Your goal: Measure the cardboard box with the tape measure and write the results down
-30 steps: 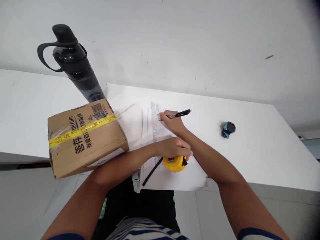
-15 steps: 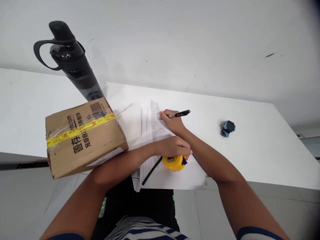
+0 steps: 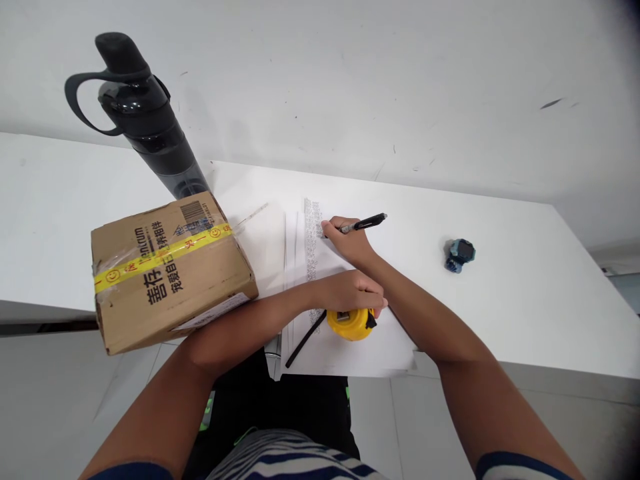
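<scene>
My right hand [image 3: 350, 239] is closed around a black pen [image 3: 363, 223], with its fingers resting on a stack of white paper [image 3: 360, 360]. Dense small writing or print runs down the left part of the top sheet. Nearer my body, my left hand [image 3: 353, 291] is curled over a yellow tape measure [image 3: 351, 327], which sits on the same paper. That hand covers the upper part of the tape measure. A thin black strip [image 3: 306, 340] slants across the sheet from beside the tape measure toward the lower left.
A taped cardboard box [image 3: 173, 273] stands at the left, close against my left forearm. Behind it rises a dark water bottle [image 3: 150, 120] with a loop handle. On the right of the white table [image 3: 540, 287] lies a blue-green digital watch [image 3: 460, 255]. A wall borders the table's back.
The view has shifted slightly, so everything sits a few pixels elsewhere. Both hands keep the same hold, the right on the pen and the left on the tape measure.
</scene>
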The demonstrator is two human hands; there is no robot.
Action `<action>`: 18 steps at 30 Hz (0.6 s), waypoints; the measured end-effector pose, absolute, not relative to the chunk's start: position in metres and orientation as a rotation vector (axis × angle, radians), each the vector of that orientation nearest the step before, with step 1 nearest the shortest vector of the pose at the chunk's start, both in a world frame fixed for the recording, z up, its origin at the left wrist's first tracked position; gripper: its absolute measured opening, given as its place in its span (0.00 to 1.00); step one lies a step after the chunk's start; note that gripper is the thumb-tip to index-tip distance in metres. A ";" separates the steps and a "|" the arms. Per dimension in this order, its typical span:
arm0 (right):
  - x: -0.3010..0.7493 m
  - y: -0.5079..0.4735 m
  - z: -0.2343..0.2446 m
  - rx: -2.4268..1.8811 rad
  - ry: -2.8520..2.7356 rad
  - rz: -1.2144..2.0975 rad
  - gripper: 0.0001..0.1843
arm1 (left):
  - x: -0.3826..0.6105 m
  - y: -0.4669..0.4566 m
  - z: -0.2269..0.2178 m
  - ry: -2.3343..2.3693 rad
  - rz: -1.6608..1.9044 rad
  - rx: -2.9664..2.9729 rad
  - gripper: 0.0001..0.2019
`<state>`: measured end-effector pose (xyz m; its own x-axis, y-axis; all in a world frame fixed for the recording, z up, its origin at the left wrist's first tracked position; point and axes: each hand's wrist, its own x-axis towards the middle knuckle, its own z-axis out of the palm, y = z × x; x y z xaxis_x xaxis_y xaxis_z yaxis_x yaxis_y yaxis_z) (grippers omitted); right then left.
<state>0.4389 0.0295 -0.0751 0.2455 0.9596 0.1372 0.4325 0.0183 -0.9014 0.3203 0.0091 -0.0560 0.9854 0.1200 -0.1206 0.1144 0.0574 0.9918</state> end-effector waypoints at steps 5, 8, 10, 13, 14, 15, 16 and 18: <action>0.439 0.029 -0.076 -1.582 -1.316 0.679 0.22 | 0.318 0.007 -0.053 0.207 -0.067 1.528 0.11; 0.437 0.029 -0.076 -1.589 -1.296 0.661 0.23 | 0.318 0.006 -0.052 0.228 -0.081 1.519 0.11; 0.437 0.029 -0.077 -1.590 -1.278 0.643 0.23 | 0.319 0.006 -0.052 0.234 -0.079 1.524 0.11; 0.437 0.029 -0.078 -1.611 -1.259 0.618 0.22 | 0.319 0.006 -0.053 0.236 -0.073 1.529 0.11; 0.437 0.030 -0.078 -1.621 -1.259 0.611 0.22 | 0.319 0.006 -0.053 0.235 -0.073 1.525 0.11; 0.438 0.030 -0.079 -1.628 -1.263 0.607 0.21 | 0.318 0.006 -0.053 0.234 -0.075 1.520 0.11; 0.438 0.030 -0.079 -1.631 -1.269 0.604 0.21 | 0.318 0.006 -0.053 0.234 -0.078 1.515 0.11; 0.439 0.030 -0.079 -1.630 -1.280 0.602 0.21 | 0.318 0.006 -0.052 0.238 -0.083 1.514 0.11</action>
